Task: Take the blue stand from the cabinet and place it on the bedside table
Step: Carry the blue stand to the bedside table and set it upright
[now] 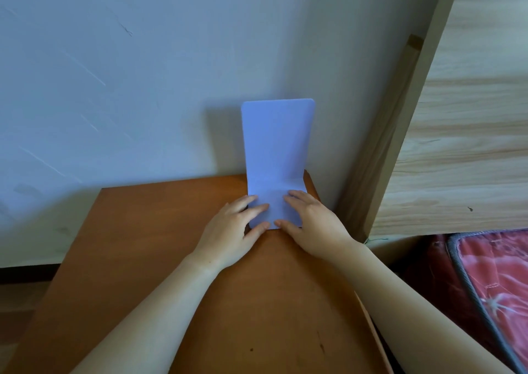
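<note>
**Blue stand rests at the desk's far right corner**

The pale wall [114,87] rises behind the blue stand [277,145]. The brown desk [160,259] carries the stand, whose L-shaped back is upright against the wall. The left hand [231,233] lies open, fingers flat on the stand's base. The right hand [311,222] does likewise on the base's right side. Right of the stand stand a wooden headboard [463,130] and a red-patterned mattress [503,282].
</note>
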Demonstrator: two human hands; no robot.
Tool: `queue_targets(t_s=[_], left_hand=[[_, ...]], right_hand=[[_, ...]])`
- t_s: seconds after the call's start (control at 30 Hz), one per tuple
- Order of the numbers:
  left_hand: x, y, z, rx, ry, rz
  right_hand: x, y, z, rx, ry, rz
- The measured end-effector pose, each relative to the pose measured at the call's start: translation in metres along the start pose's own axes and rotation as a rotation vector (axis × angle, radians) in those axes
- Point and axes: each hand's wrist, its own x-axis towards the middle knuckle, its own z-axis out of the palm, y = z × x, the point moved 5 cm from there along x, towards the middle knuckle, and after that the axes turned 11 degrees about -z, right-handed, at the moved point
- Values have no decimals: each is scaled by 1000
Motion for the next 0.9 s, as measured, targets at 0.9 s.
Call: queue_targets(t_s=[0.9], left_hand=[[-190, 242, -479, -75, -3, -14]], right_hand=[[-96, -314, -462, 198, 53, -11]])
